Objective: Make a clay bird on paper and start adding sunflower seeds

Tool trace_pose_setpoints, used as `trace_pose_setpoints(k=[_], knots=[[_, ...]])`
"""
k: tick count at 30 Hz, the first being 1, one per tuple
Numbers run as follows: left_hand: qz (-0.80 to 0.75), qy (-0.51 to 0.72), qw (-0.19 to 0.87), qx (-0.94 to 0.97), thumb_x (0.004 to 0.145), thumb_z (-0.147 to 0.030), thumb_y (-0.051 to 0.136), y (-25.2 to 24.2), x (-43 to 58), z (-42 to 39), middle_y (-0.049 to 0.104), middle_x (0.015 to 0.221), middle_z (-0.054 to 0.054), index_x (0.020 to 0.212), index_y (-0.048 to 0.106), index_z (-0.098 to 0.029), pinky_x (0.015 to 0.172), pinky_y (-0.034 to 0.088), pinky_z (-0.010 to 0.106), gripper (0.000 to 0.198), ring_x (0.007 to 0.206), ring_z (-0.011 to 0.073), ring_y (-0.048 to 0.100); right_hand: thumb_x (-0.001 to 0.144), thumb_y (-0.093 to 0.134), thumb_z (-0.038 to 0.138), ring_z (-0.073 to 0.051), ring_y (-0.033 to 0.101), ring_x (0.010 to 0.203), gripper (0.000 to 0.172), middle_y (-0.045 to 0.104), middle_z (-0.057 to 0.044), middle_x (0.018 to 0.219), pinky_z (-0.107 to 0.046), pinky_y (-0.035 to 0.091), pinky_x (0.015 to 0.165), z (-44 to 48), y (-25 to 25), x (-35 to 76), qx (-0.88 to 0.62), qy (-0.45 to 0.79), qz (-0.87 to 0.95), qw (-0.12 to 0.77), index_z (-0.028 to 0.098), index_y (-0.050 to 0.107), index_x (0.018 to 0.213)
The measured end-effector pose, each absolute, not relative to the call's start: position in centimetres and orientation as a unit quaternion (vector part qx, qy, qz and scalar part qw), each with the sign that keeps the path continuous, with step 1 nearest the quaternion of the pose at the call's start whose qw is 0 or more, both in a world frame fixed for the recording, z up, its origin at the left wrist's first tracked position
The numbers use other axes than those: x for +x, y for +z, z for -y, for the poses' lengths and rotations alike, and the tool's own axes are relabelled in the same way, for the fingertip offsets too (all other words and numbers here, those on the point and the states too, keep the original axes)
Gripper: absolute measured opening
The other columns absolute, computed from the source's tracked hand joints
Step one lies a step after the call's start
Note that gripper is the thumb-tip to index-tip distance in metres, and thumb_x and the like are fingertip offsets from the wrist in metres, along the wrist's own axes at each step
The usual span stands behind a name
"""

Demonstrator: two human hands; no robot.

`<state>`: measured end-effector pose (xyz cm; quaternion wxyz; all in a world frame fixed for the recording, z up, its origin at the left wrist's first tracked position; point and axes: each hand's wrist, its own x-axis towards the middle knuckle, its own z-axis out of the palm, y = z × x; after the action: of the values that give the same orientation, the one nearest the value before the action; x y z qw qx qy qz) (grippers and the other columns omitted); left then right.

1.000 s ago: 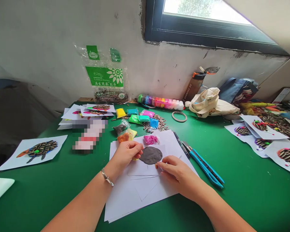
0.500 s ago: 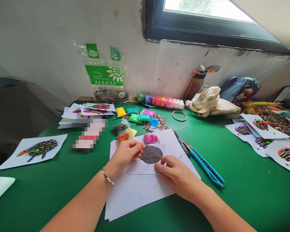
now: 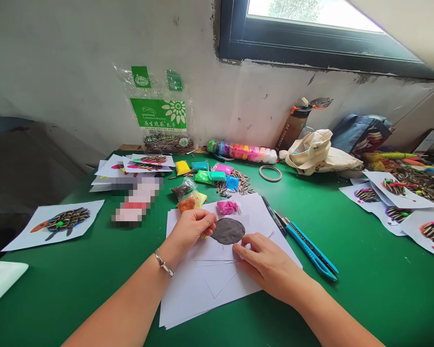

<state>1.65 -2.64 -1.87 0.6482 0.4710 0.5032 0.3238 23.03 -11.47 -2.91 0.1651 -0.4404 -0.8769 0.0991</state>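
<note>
A flat dark grey clay oval [image 3: 228, 231] lies on a small white sheet atop a stack of white paper [image 3: 188, 299]. At the oval's left edge is my left hand [image 3: 195, 231], its thumb and index finger pinched together; a bit of yellow shows beneath the fingers, and what they grip is too small to make out. My right hand [image 3: 264, 258] rests on the paper at the oval's lower right, fingers bent and slightly apart, with nothing visible in it. A pink clay packet [image 3: 228, 207] and an orange clay packet [image 3: 188, 202] sit just beyond the oval.
A blue cutter [image 3: 311, 250] and a pen [image 3: 273, 214] lie right of the paper. Behind are several clay packets, loose sunflower seeds [image 3: 244, 183] and a tape ring [image 3: 270, 173]. Seed-decorated pictures lie left [image 3: 58, 224] and right [image 3: 398, 190]. A bottle [image 3: 292, 127] and cloth bag [image 3: 311, 152] stand by the wall.
The whole view has shifted slightly, so things appear a little further right. Both hands keep nearly the same pose beside the grey oval.
</note>
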Motion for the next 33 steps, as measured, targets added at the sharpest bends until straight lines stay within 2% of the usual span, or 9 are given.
trace_pose_setpoints(k=[9, 15, 19, 25, 33], knots=[[-0.504, 0.322, 0.649, 0.47, 0.06, -0.052, 0.079, -1.5, 1.8, 2.7, 0.064, 0.066, 0.003, 0.068, 0.068, -0.015, 0.056, 0.044, 0.025, 0.04, 0.057, 0.012, 0.054, 0.092, 0.05, 0.015, -0.02, 0.053, 0.083, 0.024, 0.059, -0.01, 0.098, -0.033, 0.048, 0.072, 11.6, -2.5, 23.3, -0.435, 0.106, 0.876, 0.181, 0.021, 0.06, 0.113], [-0.503, 0.321, 0.65, 0.471, 0.062, -0.05, 0.078, -1.6, 1.7, 2.6, 0.064, 0.066, 0.003, 0.067, 0.068, -0.014, 0.057, 0.043, 0.024, 0.038, 0.057, 0.0111, 0.053, 0.091, 0.055, 0.019, -0.021, 0.056, 0.103, 0.034, 0.056, -0.011, 0.116, -0.034, 0.05, 0.086, 11.7, -2.5, 24.4, -0.461, 0.216, 0.84, 0.189, 0.025, 0.057, 0.124], [-0.502, 0.32, 0.65, 0.472, 0.063, -0.049, 0.078, -1.7, 1.7, 2.6, 0.064, 0.066, 0.002, 0.067, 0.068, -0.014, 0.057, 0.042, 0.023, 0.036, 0.058, 0.0105, 0.053, 0.091, 0.053, 0.017, -0.02, 0.055, 0.099, 0.023, 0.058, -0.009, 0.108, -0.034, 0.05, 0.085, 11.6, -2.5, 24.4, -0.466, 0.214, 0.838, 0.185, 0.023, 0.063, 0.111], [-0.501, 0.32, 0.65, 0.474, 0.065, -0.048, 0.078, -1.8, 1.7, 2.6, 0.064, 0.067, 0.002, 0.068, 0.068, -0.014, 0.057, 0.042, 0.023, 0.036, 0.059, 0.0104, 0.053, 0.091, 0.054, 0.017, -0.022, 0.054, 0.094, 0.032, 0.059, -0.011, 0.106, -0.036, 0.05, 0.079, 11.7, -2.3, 24.2, -0.454, 0.178, 0.855, 0.176, 0.023, 0.06, 0.122], [-0.502, 0.322, 0.651, 0.47, 0.064, -0.049, 0.078, -1.6, 1.7, 2.7, 0.063, 0.067, 0.002, 0.068, 0.068, -0.014, 0.056, 0.042, 0.022, 0.037, 0.058, 0.0101, 0.052, 0.091, 0.054, 0.02, -0.021, 0.054, 0.097, 0.032, 0.058, -0.01, 0.111, -0.035, 0.049, 0.083, 11.6, -2.3, 24.5, -0.453, 0.207, 0.85, 0.172, 0.025, 0.061, 0.122]])
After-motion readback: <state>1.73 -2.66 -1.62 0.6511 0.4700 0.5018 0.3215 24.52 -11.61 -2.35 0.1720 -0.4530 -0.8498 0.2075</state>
